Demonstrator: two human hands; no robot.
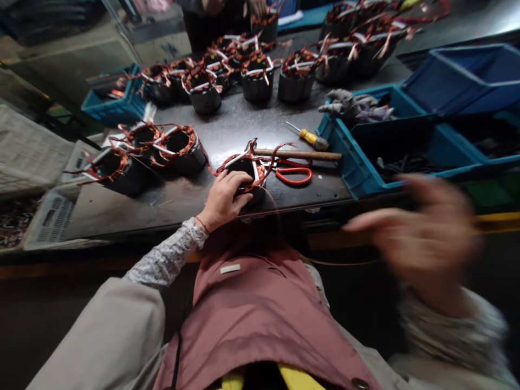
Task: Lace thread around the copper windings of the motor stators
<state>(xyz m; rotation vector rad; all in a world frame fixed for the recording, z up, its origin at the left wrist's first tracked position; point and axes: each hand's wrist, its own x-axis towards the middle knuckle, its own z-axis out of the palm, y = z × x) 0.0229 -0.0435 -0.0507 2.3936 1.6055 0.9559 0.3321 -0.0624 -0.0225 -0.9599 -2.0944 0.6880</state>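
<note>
My left hand [225, 197] is closed on the near rim of a dark motor stator [260, 192] at the table's front edge. Copper windings, reddish leads and white sleeving stick up from it, and my fingers cover part of its top. To the right, my right hand [426, 233] is raised off the table, blurred by motion. Its thumb and forefinger are apart, with nothing visible between them. Just beyond the held stator lie red-handled scissors [294, 174] and a wooden-handled tool [300, 154]. A thin thread [345, 264] hangs below the table edge; its ends are hard to trace.
Three more stators [184, 149] stand at the left, with several others [258, 81] farther back. A yellow screwdriver [311, 136] lies near blue bins [349, 162], where grey gloves [357, 105] rest. Pale crates [52, 216] stand at the left. Another person's hands [258, 8] show at the back.
</note>
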